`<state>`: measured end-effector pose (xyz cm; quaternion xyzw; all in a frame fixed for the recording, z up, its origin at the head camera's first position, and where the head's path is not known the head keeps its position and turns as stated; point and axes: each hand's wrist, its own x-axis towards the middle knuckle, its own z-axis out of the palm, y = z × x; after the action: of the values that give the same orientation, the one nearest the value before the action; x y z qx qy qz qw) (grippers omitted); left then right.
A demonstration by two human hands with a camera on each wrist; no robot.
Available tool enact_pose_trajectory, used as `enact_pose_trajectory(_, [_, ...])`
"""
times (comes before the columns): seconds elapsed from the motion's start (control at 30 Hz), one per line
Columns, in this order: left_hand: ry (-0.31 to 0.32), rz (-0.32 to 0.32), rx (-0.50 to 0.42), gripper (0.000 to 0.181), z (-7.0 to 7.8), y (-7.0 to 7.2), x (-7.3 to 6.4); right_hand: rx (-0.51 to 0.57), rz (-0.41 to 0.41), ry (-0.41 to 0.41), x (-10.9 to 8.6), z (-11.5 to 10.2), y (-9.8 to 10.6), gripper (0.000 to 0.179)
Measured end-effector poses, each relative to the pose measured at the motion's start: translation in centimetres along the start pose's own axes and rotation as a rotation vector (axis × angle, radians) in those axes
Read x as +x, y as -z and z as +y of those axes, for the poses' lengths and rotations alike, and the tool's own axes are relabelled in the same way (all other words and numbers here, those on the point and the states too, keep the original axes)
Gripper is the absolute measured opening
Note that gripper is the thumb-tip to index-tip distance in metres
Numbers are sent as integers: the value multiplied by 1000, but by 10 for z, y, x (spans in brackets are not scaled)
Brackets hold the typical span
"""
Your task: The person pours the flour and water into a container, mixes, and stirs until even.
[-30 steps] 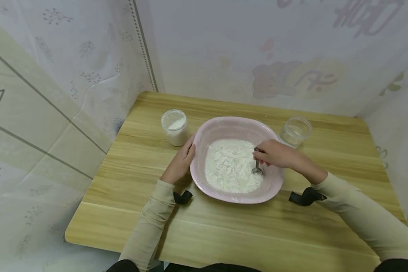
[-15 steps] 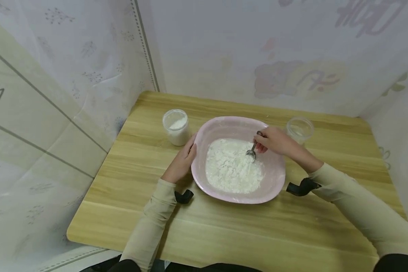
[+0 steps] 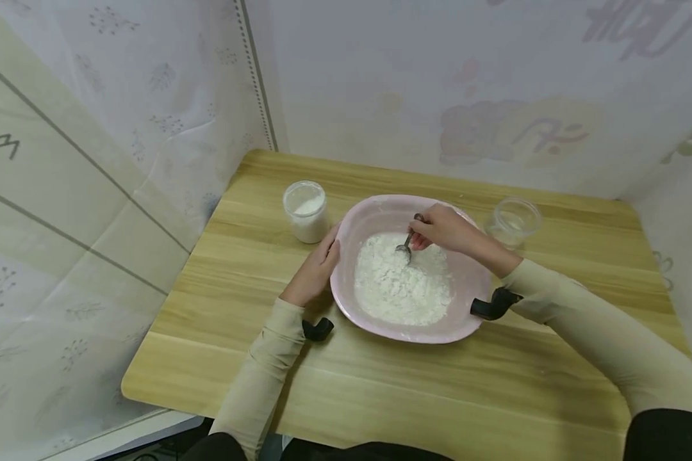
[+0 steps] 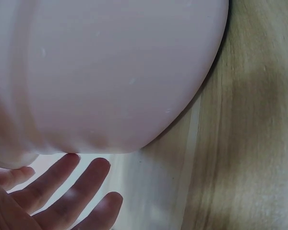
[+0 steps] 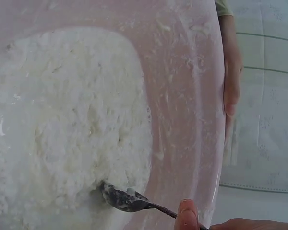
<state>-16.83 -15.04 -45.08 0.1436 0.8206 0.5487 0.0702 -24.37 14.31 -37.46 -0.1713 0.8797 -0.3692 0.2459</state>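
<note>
A pink plastic basin (image 3: 346, 307) holds a white, lumpy flour-like mix (image 3: 400, 291) with milky liquid around it. My right hand (image 3: 446, 227) pinches the handle of a metal spoon (image 3: 404, 248) over the basin's far half. The spoon's bowl dips into the mix, as the right wrist view shows, and white paste clings to it. My left hand (image 3: 317, 266) rests against the basin's left outer side. In the left wrist view its fingers (image 4: 72, 201) are spread and fairly straight, touching the pink wall from outside.
Left of the basin, close to my left fingertips, stands a clear jar (image 3: 307, 214) partly filled with white powder. Behind my right forearm is a clear container (image 3: 514, 221). The wooden table (image 3: 219, 307) meets patterned wall sheets at its back.
My right hand has carried the spoon leftward and away from me through the mix, from the basin's right side to its far middle. The left hand keeps its place on the basin.
</note>
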Motion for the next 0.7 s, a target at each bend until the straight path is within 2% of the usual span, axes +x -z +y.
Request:
enact_pose_trajectory(0.3, [-1, -6, 11, 57, -2, -1, 2, -66, -14, 96, 14, -15, -17, 40])
enact_pose_trajectory(0.5, [1, -4, 10, 57, -1, 1, 0, -1, -24, 143, 18, -22, -29, 38])
enact_pose_trajectory(0.7, [1, -3, 16, 57, -2, 2, 0, 4, -103, 240, 20, -32, -43, 34])
